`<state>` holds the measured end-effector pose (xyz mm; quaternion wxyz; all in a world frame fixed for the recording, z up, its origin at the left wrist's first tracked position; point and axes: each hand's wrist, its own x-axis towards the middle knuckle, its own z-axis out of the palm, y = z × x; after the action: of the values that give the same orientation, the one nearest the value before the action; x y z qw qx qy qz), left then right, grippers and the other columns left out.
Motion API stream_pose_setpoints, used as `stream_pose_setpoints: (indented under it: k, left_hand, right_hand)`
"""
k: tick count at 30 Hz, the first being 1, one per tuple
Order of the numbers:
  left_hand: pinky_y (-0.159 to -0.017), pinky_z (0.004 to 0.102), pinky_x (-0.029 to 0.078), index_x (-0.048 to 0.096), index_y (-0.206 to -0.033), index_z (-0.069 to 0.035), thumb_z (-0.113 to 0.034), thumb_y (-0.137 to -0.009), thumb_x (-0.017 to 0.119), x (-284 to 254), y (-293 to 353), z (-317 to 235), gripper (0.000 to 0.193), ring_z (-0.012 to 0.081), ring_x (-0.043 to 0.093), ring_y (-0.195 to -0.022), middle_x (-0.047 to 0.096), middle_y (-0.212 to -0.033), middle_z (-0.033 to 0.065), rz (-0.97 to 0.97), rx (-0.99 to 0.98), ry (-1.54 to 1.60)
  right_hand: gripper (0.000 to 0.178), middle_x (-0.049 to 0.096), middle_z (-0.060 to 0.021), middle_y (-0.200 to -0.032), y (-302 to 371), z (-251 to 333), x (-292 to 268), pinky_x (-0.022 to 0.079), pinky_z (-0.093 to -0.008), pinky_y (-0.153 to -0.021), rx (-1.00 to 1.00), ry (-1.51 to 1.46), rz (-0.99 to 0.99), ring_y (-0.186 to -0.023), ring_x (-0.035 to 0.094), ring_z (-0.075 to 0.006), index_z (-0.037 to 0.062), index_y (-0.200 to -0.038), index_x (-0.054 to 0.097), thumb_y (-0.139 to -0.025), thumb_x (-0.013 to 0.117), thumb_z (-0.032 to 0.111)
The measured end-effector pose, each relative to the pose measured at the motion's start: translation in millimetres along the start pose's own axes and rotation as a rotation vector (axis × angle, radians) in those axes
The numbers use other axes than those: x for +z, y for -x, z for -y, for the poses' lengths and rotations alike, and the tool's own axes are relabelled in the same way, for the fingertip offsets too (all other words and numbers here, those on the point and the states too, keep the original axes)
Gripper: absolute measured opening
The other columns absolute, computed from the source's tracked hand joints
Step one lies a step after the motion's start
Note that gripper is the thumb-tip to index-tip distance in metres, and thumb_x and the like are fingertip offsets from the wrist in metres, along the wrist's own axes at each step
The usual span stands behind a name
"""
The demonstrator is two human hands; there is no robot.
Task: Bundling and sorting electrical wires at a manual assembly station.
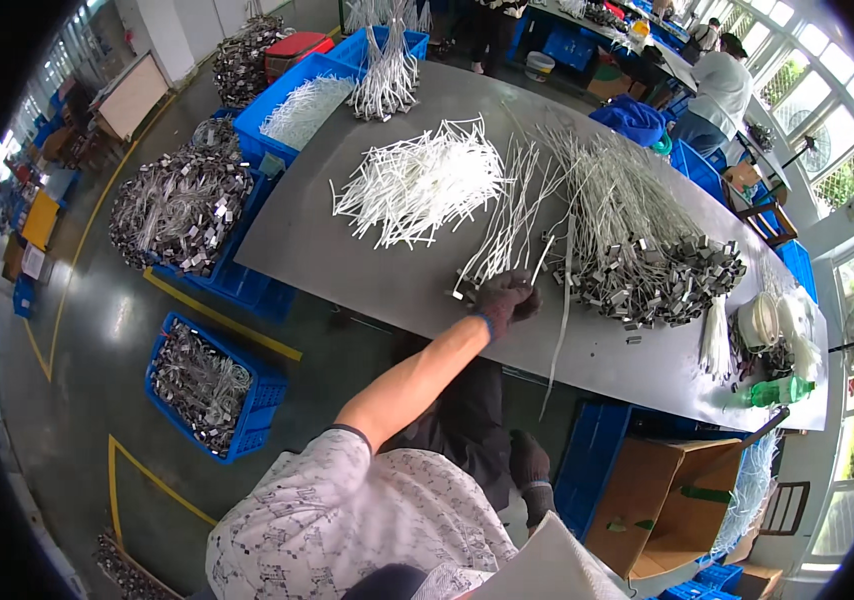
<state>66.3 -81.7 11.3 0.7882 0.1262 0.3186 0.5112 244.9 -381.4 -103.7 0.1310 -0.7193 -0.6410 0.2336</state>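
My left hand (507,302), in a dark knit glove, is closed at the table's near edge. A thin white cord (544,256) stands up out of its fingers. Several loose white cords (509,235) lie just beyond the hand. To their left is a heap of short white tubes (425,182). On the right side lies a large bundle of pale cords (612,190) with small grey metal-like end pieces (657,282). Lower down, off the table, hangs my right hand (529,462), gloved too; its fingers are too unclear to read.
The grey table (347,290) curves around in front of me. A long pale strip (559,340) hangs over its edge. At the right stands a green bottle (775,392). Blue crates (272,400) hold cord bundles on the left, and a cardboard box (637,500) sits below right.
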Motion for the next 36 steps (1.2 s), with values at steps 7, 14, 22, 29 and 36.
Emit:
stream_pose_setpoints:
  k: [7,14,22,29,36]
  left_hand:
    - [-0.071,0.0397,0.063,0.061,-0.119,-0.004,-0.003,-0.096,0.063,31,-33,-16,0.023,0.0243,0.071,-0.082,0.071,-0.097,0.0113,-0.070,0.264,0.141]
    - [-0.072,0.0365,0.062,0.059,-0.122,-0.002,-0.001,-0.096,0.061,42,-6,-52,0.027,0.0225,0.072,-0.080,0.071,-0.098,0.0128,-0.119,0.500,0.010]
    - [-0.074,0.0398,0.063,0.062,-0.121,-0.005,0.000,-0.093,0.063,46,3,-57,0.028,0.0240,0.072,-0.081,0.071,-0.100,0.0129,-0.161,0.579,0.074]
    - [-0.074,0.0400,0.063,0.060,-0.123,-0.003,0.000,-0.092,0.063,47,17,-48,0.031,0.0237,0.071,-0.081,0.071,-0.100,0.0138,-0.092,0.594,0.035]
    - [-0.073,0.0400,0.063,0.058,-0.125,-0.003,-0.001,-0.092,0.063,44,19,-42,0.033,0.0251,0.071,-0.082,0.069,-0.100,0.0135,-0.162,0.535,0.115]
  right_hand:
    - [0.027,0.072,-0.0176,-0.103,-8,-8,-7,0.055,-0.0503,-0.081,0.094,0.176,0.245,-0.096,0.069,-0.0400,0.0167,-0.113,0.070,-0.093,0.053,0.021]
    - [0.027,0.072,-0.0174,-0.105,10,-32,20,0.055,-0.0496,-0.083,0.118,0.141,0.352,-0.099,0.069,-0.0394,0.0161,-0.113,0.070,-0.094,0.052,0.022]
    - [0.026,0.072,-0.0180,-0.102,15,-22,22,0.055,-0.0515,-0.078,0.114,0.146,0.305,-0.094,0.069,-0.0406,0.0160,-0.112,0.070,-0.096,0.052,0.026]
    - [0.025,0.072,-0.0179,-0.101,20,-16,20,0.055,-0.0526,-0.075,0.091,0.105,0.238,-0.093,0.069,-0.0411,0.0157,-0.111,0.070,-0.096,0.053,0.027]
    - [0.023,0.072,-0.0177,-0.098,38,-30,28,0.055,-0.0516,-0.074,0.045,0.146,0.250,-0.090,0.069,-0.0406,0.0166,-0.110,0.069,-0.093,0.055,0.022]
